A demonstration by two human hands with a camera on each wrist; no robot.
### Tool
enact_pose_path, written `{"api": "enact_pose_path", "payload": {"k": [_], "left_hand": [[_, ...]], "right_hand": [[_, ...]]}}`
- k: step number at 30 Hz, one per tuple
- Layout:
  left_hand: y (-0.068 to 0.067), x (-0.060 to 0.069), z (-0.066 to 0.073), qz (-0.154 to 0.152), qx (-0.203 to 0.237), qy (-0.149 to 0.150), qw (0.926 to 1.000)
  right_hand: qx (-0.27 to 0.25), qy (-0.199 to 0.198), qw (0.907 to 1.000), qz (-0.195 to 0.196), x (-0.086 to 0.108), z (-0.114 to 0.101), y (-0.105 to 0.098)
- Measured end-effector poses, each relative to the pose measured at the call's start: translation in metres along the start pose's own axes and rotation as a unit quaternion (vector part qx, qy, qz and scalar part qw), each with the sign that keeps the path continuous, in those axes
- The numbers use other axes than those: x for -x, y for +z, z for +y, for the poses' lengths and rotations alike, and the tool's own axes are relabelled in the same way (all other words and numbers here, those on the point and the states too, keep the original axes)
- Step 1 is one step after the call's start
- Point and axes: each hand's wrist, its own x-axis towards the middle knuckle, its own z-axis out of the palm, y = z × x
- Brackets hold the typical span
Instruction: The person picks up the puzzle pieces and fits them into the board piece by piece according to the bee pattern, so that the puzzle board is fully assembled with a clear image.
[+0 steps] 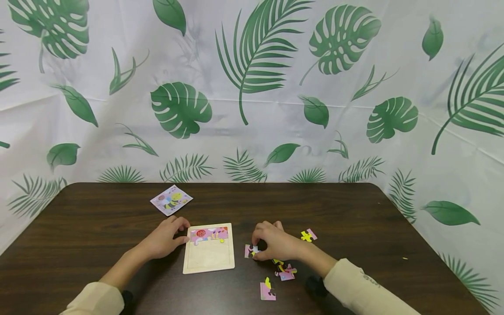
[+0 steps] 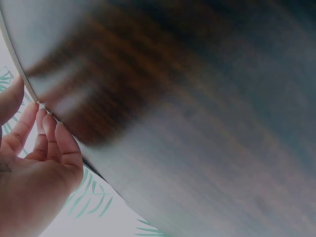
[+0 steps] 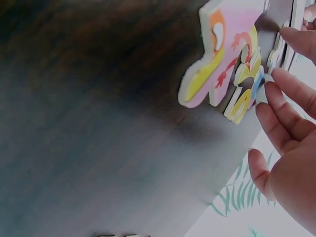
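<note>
Dark brown wood-grain tabletop [image 1: 334, 205] separates the square pale-wood puzzle tray [image 1: 208, 256] from a pink-and-white jigsaw piece [image 1: 247, 251] to its right, both well inside the far edge. The left hand [image 1: 165, 238], thumb and fingers parted, touches the tray's left rim; the right hand [image 1: 275, 240], fingers curled, pinches the piece.

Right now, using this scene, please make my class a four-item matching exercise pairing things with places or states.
1. Bee picture card
2. Wooden puzzle tray
3. Left hand
4. Right hand

A. At a loose jigsaw piece
B. Lying near the table's far edge
C. Filled only along its far row
D. At the tray's left edge

Pairs: 1-B, 2-C, 3-D, 4-A
</note>
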Motion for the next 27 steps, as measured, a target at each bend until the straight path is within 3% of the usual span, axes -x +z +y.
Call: {"api": "enact_pose_path", "payload": {"k": [27], "left_hand": [[-0.0003,0.0008,0.0012,-0.006,0.002,-0.011,0.9999]], "right_hand": [[0.007,-0.012,0.9997,0.019,-0.002,0.0028,0.0028]]}}
